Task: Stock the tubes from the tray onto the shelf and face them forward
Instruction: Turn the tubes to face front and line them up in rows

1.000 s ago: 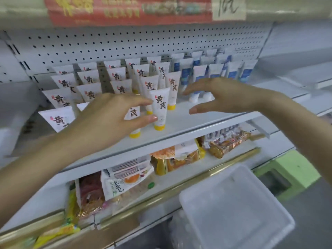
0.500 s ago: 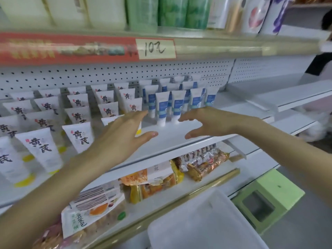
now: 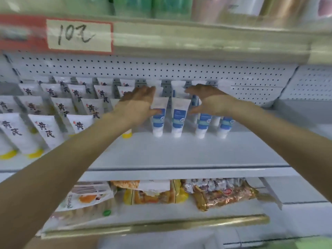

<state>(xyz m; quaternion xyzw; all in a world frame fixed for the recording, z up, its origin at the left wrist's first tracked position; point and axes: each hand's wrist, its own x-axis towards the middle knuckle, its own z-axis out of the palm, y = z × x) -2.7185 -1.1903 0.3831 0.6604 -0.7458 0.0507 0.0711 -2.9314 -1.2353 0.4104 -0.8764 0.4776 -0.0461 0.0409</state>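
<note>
White tubes with blue labels (image 3: pixel 177 117) stand cap-down in rows on the white shelf (image 3: pixel 179 155). Both hands flank the two front blue tubes. My left hand (image 3: pixel 138 103) is open, its thumb touching the left side of one front blue tube (image 3: pixel 159 119). On the other side, my right hand (image 3: pixel 208 99) is spread open beside and above further blue tubes (image 3: pixel 203 124). Neither hand holds a tube. White tubes with black characters and yellow caps (image 3: pixel 46 130) fill the shelf's left part. The tray is out of view.
A price strip with a handwritten label (image 3: pixel 79 35) runs along the shelf above. Perforated back panel (image 3: pixel 161 69) behind the tubes. Snack packets (image 3: pixel 215 193) lie on the shelf below, behind a gold rail (image 3: pixel 161 225).
The view swung up and right, and the tray left the frame. Both hands moved away from the yellow-capped tubes to the blue-labelled tubes further back.
</note>
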